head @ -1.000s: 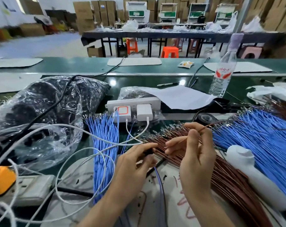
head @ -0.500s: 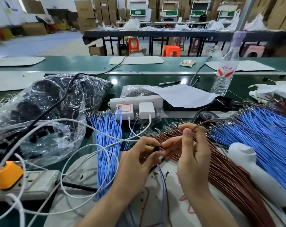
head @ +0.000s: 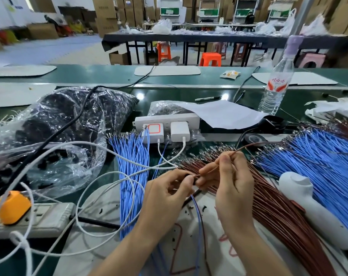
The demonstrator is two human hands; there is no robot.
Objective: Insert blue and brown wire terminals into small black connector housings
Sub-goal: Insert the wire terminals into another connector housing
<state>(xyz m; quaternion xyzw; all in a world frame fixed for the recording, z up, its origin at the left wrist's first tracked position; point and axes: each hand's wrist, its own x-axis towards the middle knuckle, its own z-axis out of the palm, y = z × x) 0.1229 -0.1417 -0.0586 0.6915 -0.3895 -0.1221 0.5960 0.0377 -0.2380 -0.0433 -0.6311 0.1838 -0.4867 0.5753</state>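
A second ago the two hands were a little apart, with the left fingers reaching out toward the right. Now they have closed together, fingertip to fingertip, above the bench (head: 169, 94).

The left hand (head: 167, 193) has its thumb and forefinger curled in, pinching a small black connector housing (head: 190, 178) at the tips. Most of the housing is hidden by the fingers. A blue wire (head: 197, 216) hangs from under that hand and trails back toward the person.

The right hand (head: 232, 186) pinches a single brown wire (head: 255, 144). Its forefingers hold the wire's near end right against the housing, and its thumb presses the wire further up. From there the wire arcs away to the right. Whether the terminal is already seated in the housing cannot be told.

A bundle of brown wires (head: 268, 206) lies just under and to the right of the right hand. A loose fan of blue wires (head: 131, 166) lies to the left of the left hand.
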